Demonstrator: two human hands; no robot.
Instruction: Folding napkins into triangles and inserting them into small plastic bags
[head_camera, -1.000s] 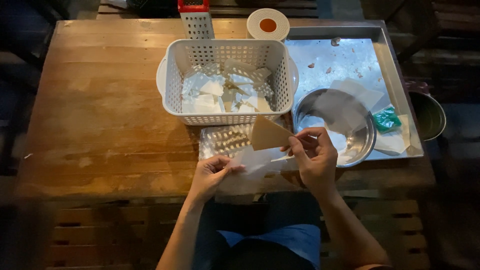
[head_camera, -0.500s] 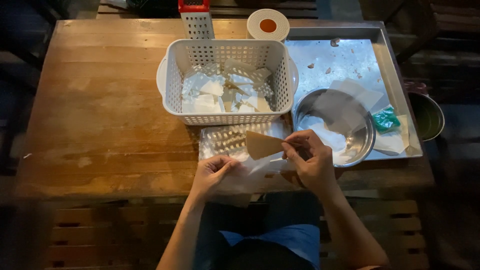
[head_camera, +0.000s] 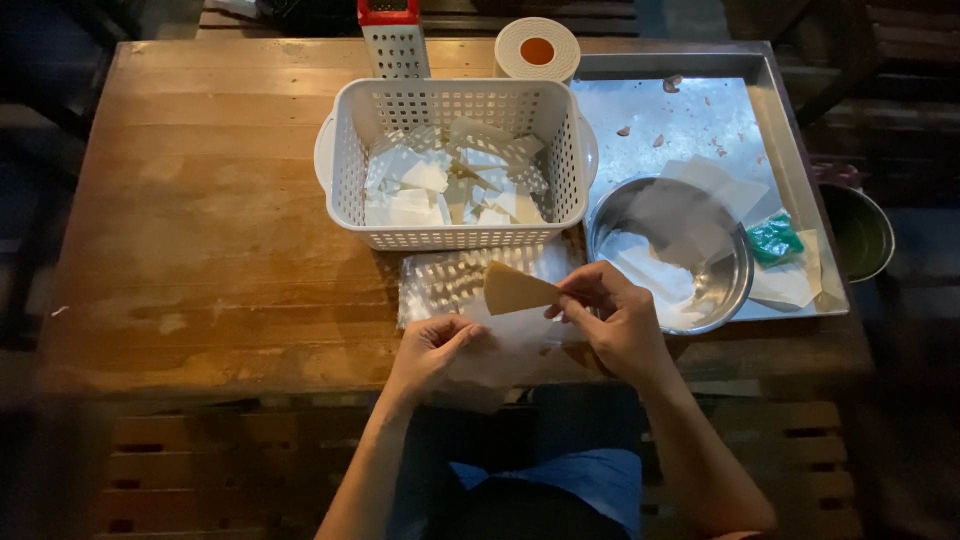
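While both hands work at the near edge of the wooden table (head_camera: 200, 230), the scene reads as follows.

Right hand: the right hand (head_camera: 612, 318) pinches the narrow right end of a tan wedge-shaped piece (head_camera: 512, 290) between thumb and fingertips, closed on it.

Wedge: it is held just above the table, right of centre; its long axis runs left to right, the broad rounded end pointing left and slightly far, away from the grip.

Left hand: the left hand (head_camera: 430, 350) lies near and to the left of the wedge, fingers curled and closed on a thin translucent white sheet (head_camera: 510, 345) that spreads between the two hands.

Key relation: the wedge's free broad end hangs over the sheet, just far and right of the left hand; the right hand already has it, and the left is near it but apart.

Under the hands: a clear plastic bag (head_camera: 450, 280) lies flat on the table, just beyond the sheet.

Far side: a white perforated basket (head_camera: 450, 235) holding folded white pieces stands straight beyond the wedge.

Right side: a steel bowl (head_camera: 725, 290) sits on a metal tray (head_camera: 690, 120), just right of the right hand.

Far edge: a box grater (head_camera: 394, 45) and a paper roll (head_camera: 537, 47) stand behind the basket.
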